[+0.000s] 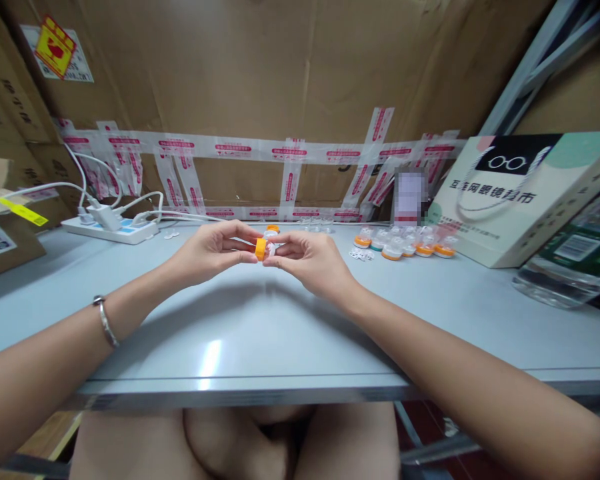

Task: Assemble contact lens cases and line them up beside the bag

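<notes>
Above the middle of the table, my left hand (213,252) pinches a small orange round part (261,249) between thumb and fingers. My right hand (316,261) is closed from the other side on a small whitish part (270,249) that meets the orange one. Whether the two parts are joined I cannot tell, since fingertips cover them. Just behind the fingers sits another small piece with an orange top (273,229). To the right lies a group of small clear-domed pieces (393,250) with orange or green bases.
Small white flat bits (362,255) lie beside the domed pieces, and clear parts (317,225) at the back. A phone (409,193) leans by a paper bag (500,193) and a large bottle (570,260). A power strip (111,229) with white cables stands left.
</notes>
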Available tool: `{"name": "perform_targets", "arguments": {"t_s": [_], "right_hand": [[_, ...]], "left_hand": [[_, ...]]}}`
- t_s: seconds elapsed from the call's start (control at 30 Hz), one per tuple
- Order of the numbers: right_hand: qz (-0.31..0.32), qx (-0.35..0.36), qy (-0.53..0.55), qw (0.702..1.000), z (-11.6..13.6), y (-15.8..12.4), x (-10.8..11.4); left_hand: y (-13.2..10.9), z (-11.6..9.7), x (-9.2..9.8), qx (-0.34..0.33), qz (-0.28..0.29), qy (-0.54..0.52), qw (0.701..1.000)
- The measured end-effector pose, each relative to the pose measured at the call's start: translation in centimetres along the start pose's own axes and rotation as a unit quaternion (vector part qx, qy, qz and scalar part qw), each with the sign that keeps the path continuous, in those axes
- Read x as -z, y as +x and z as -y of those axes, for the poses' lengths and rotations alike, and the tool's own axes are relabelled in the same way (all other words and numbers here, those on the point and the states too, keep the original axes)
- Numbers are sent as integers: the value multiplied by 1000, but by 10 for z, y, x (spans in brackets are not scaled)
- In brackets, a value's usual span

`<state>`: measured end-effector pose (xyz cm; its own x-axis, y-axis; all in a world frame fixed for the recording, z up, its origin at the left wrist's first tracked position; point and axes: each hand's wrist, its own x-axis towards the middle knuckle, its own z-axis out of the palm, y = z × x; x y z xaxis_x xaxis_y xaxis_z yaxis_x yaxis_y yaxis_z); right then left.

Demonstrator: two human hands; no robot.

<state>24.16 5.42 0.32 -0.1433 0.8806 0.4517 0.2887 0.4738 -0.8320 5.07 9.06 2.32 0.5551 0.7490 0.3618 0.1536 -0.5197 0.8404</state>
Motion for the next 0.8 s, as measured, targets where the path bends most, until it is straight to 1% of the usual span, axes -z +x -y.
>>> {"name": "perform_targets", "arguments": {"t_s": [0.3,0.4,0.6,0.8], "right_hand": [[-10,58,-81,995,0,-1,-1],[-13,74,-112,991,1,-1,-1],[-18,74,-131,988,0,-2,-1],[-19,79,-124,989,0,-3,-2]], "left_hand": [[-4,0,-8,-35,-22,45,998],[-4,-1,-10,-34,-32,72,996],[-6,-2,-12,-30,-46,95,994],[-6,-4,-14,-10,-66,96,993]]}}
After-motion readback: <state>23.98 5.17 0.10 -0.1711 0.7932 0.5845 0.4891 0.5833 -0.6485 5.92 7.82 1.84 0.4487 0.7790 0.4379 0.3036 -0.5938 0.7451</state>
